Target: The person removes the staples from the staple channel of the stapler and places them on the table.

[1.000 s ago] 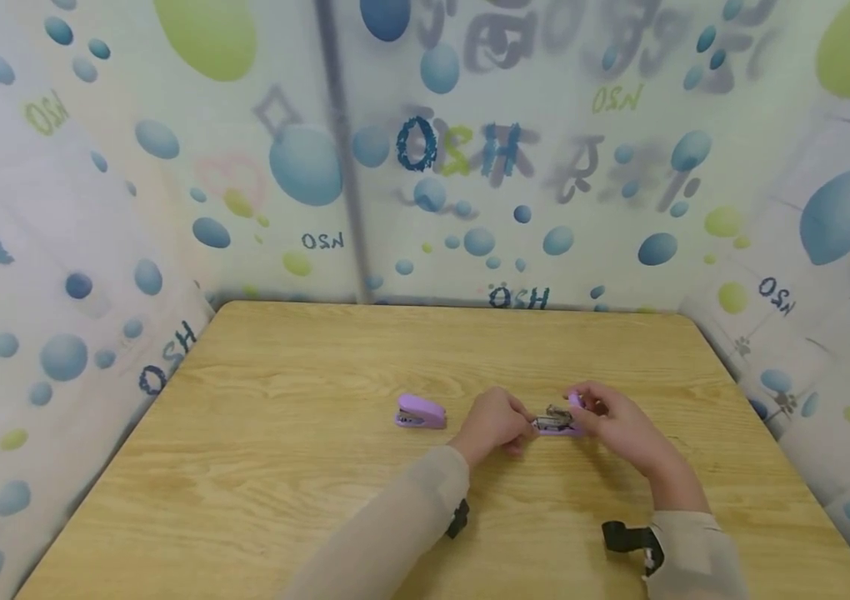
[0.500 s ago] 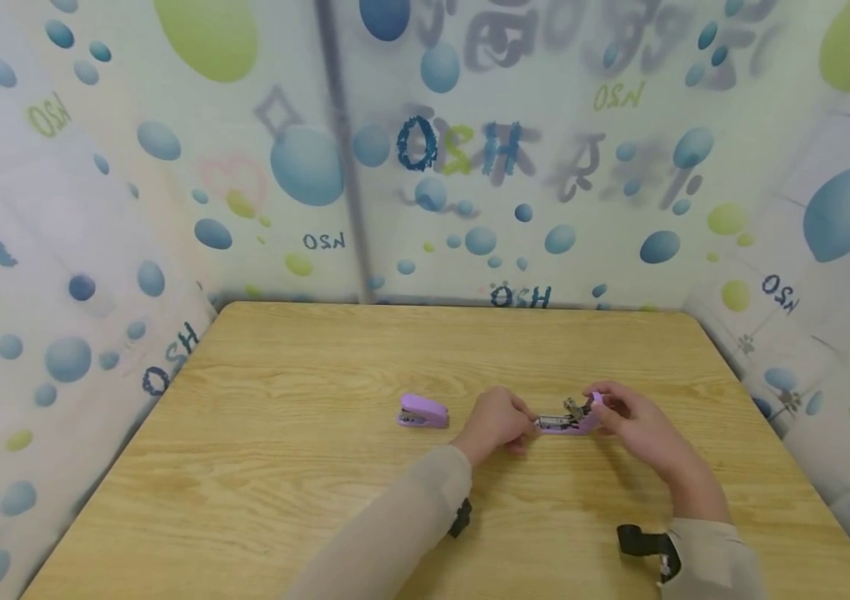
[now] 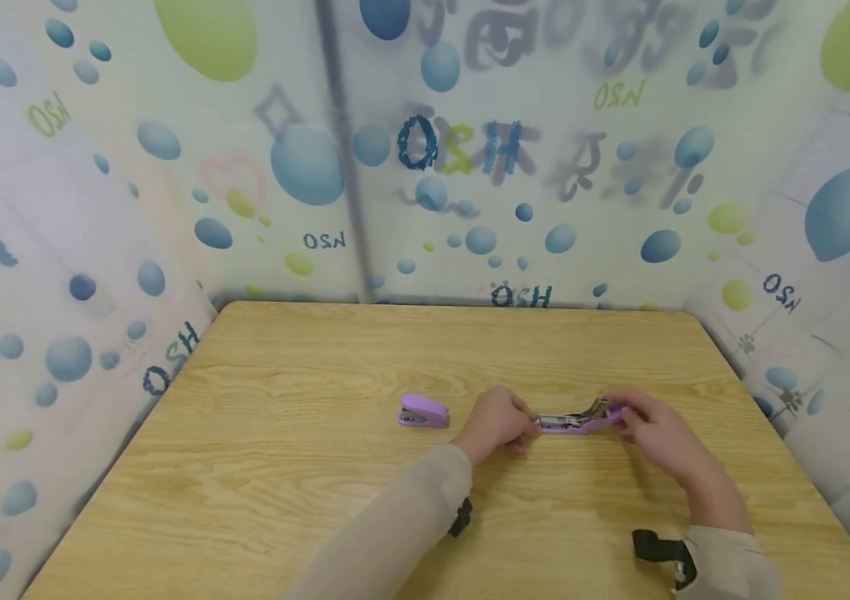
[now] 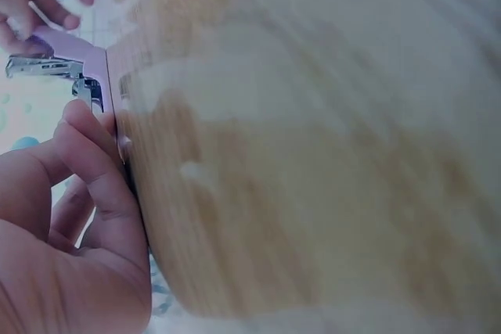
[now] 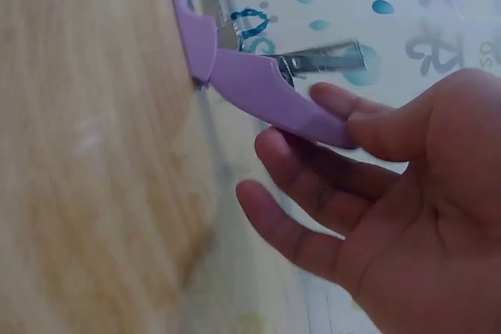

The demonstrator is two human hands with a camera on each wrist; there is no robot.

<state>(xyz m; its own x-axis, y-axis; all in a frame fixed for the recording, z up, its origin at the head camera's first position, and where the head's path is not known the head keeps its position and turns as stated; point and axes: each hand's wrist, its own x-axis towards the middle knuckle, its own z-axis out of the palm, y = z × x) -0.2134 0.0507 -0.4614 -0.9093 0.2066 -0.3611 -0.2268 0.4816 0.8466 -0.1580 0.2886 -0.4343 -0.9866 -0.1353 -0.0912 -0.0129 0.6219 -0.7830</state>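
Observation:
A purple stapler [image 3: 563, 429] lies on the table, swung wide apart so that its metal staple channel shows. My left hand [image 3: 498, 423] pinches the far left end of its base. With thumb and fingers my right hand [image 3: 657, 429] holds the tip of the purple top cover [image 5: 270, 99], bent far back to the right. A metal strip [image 5: 329, 58] sticks up from the cover in the right wrist view. In the left wrist view, the left fingers [image 4: 98, 162] hide the base's end. To the left, apart from both hands, stands a second purple stapler [image 3: 423, 410], closed.
Both staplers are on a wood-grain table [image 3: 282, 467] with rounded far corners. Behind it and at both sides hangs a pale curtain [image 3: 425, 208] printed with blue and green drops. Black straps [image 3: 661, 550] are on the wrists.
My right hand has moved right and slightly down, swinging the stapler's cover from half raised to nearly flat. The left hand keeps its place on the base.

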